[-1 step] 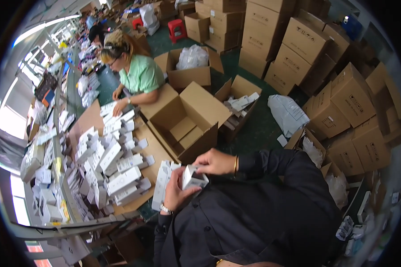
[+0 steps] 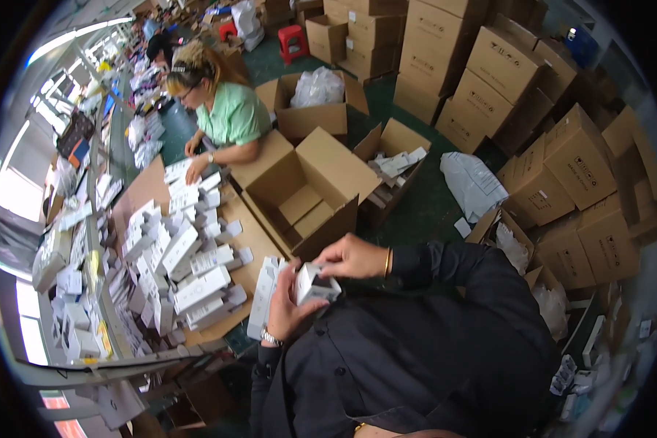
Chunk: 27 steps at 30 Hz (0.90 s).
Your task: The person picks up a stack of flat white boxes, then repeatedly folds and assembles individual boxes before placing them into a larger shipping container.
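Note:
A small white cardboard box [image 2: 315, 287] is in front of my chest, its dark inside partly showing. My left hand [image 2: 286, 305] is closed round its left side, with the thumb along the lower edge. From the right, my right hand [image 2: 358, 257] pinches at the box's upper edge, its fingertips bent; what they grip there is partly hidden. Next to my left hand lie white cartons [image 2: 265, 292] at the corner of the worktable. Farther left, many white cartons [image 2: 190, 252] lie heaped, several with their end flaps up.
An open brown carton [image 2: 306, 197] stands just beyond my hands. A co-worker [image 2: 233, 117] in a green shirt handles boxes at the table's far side. Stacked brown cartons [image 2: 482, 95] rise at the right, with a white sack [image 2: 471, 186] on the floor before them.
My right hand has shifted slightly up along the box. The box is tipped a little, so more of its dark inside shows. The whole view has moved slightly.

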Motion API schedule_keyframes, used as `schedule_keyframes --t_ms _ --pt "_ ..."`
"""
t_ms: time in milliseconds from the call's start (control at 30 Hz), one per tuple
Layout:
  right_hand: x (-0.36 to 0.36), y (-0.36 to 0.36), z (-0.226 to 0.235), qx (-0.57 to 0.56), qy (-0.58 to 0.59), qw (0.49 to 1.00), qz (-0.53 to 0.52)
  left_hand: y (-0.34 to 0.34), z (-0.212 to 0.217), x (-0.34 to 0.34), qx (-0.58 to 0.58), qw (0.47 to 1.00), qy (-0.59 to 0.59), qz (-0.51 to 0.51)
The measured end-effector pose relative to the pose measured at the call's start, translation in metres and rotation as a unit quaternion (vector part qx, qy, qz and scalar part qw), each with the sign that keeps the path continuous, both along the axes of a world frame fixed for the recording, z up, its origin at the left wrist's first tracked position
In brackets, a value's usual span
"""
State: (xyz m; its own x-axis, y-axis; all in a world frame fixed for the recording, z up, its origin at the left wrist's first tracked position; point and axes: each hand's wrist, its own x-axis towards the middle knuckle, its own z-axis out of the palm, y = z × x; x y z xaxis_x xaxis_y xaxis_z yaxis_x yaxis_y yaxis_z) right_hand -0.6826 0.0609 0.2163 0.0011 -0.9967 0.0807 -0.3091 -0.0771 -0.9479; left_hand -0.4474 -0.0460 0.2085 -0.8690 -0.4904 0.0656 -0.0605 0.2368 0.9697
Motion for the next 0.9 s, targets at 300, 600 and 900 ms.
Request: schedule_keyframes --t_ms 300,600,900 --pt "0.019 -0.022 0.039 -0.003 -0.294 0.955 -0.042 -0.014 0.005 -0.005 -0.151 0.966 0.161 0.136" --pt "0.039 -0.016 0.045 -0.079 -0.175 0.98 -0.045 -0.014 0.011 -0.003 -0.29 0.931 0.188 0.118" --pt "0.025 -0.017 0.067 0.022 -0.186 0.982 0.007 -0.013 0.024 0.003 -0.316 0.929 0.174 0.081"
